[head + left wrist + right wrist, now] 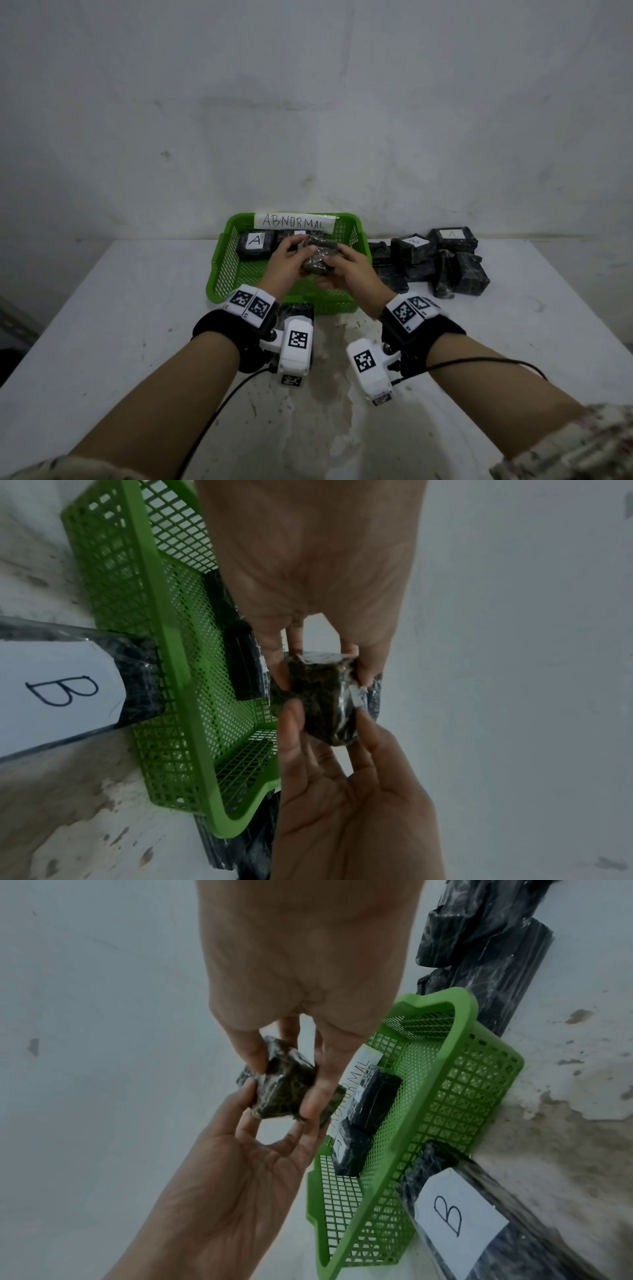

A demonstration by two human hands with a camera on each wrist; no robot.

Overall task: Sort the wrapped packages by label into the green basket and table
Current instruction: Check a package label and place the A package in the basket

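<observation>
Both hands meet above the green basket [219, 270], sharing one small wrapped package [317, 257] held in the air over the basket's middle. The left hand [286, 261] has its thumb and fingers curled around the package's left side, while the right hand [349, 270] pinches the right side between thumb and fingertips, so neither hand is slack or spread flat. In the left wrist view the package [316, 699] shows dark, crinkled wrapping under clear film, and no label can be made out on the faces that show. The basket sits on the far middle of the white table [102, 325], against the wall, with a paper sign reading ABNORMAL [294, 222] fixed to its far rim. Inside it, at the far left, lies a dark package marked A [255, 244], with a second dark package [291, 236] just to its right, partly hidden behind the hands. On the table just near the basket's near wall lies a package labelled B [455, 1215], mostly hidden by the left wrist camera in the head view. To the right of the basket a heap of dark packages [442, 265] rests on the table, one at the far right marked A [452, 234] and another bearing a label that looks like B [414, 241].
</observation>
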